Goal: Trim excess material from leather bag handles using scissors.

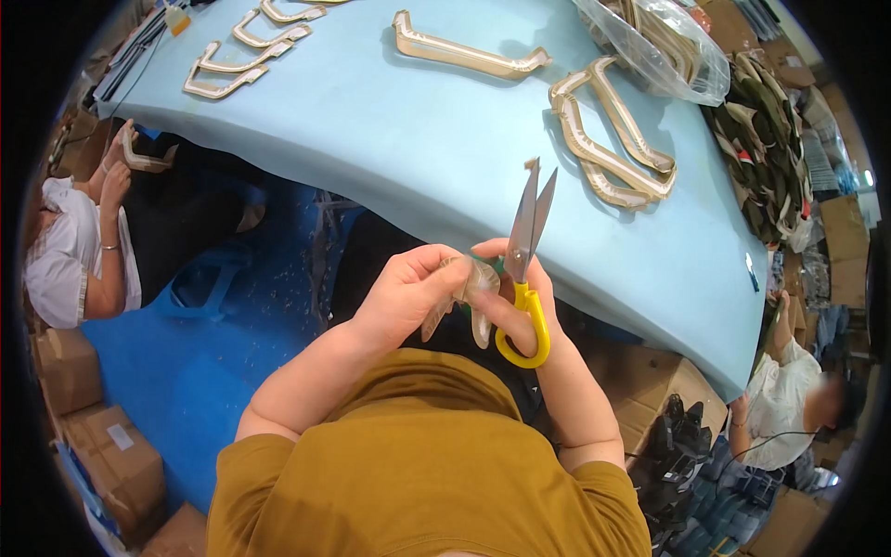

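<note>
Hard to make out: the translucent plastic piece [469, 295], half hidden behind fingers, shape unclear; blurred and partly cut off at the rim, co-workers at 9 o'clock and 4 o'clock. Dark fisheye border swallowing the corners.

Pale blue desk [390, 139] filling the upper half, edge bending toward the rim. On it, beige moulded trim pieces: a long one [464, 56] at 12 o'clock, a stack [613, 144] at 1 o'clock, several smaller ones [246, 51] at 11 o'clock. Clear plastic bag [664, 46] of similar parts at 1 o'clock, touching the stack's far end. Blue floor [186, 371] below at 8 o'clock, scattered with small scraps; cardboard boxes [93, 436] at 8 o'clock.

Left hand [404, 297] at centre, raised before the chest, grip closed on the plastic piece, pinching its upper end. Right hand [529, 311] just beside, grip closed round the yellow handle of the scissors [527, 260], blades slightly parted, tips pointing to 12 o'clock over the desk edge. Both forearms rising from 6 o'clock, mustard sleeves at the elbows.
</note>
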Demonstrator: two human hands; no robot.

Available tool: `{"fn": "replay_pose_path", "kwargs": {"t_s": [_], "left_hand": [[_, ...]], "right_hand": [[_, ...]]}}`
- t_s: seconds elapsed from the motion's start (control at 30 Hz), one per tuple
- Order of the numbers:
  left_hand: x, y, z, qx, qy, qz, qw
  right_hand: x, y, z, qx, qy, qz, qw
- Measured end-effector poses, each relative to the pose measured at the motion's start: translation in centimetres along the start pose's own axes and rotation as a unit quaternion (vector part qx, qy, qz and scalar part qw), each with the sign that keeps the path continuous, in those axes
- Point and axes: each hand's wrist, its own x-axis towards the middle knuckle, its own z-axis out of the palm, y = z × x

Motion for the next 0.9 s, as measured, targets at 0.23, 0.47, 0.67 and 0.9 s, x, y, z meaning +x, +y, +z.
{"fn": "replay_pose_path", "kwargs": {"t_s": [0.23,0.47,0.67,0.9], "left_hand": [[-1.2,0.1,-3.8,0.056,-0.038,0.070,0.995],[-1.7,-3.2,-2.9,0.296,-0.190,-0.036,0.935],[-2.9,-2.7,-2.2,-0.076,-0.189,-0.047,0.978],[-2.6,-1.9,-3.5,-0.372,-0.087,0.113,0.917]], "right_hand": [[0.4,-1.9,0.2,0.304,0.039,-0.004,0.952],[2.6,-4.7,1.0,0.333,0.133,0.027,0.933],[4.2,-3.2,-0.4,0.231,0.024,0.097,0.968],[1.4,-1.2,-0.2,0.241,-0.051,0.058,0.967]]}}
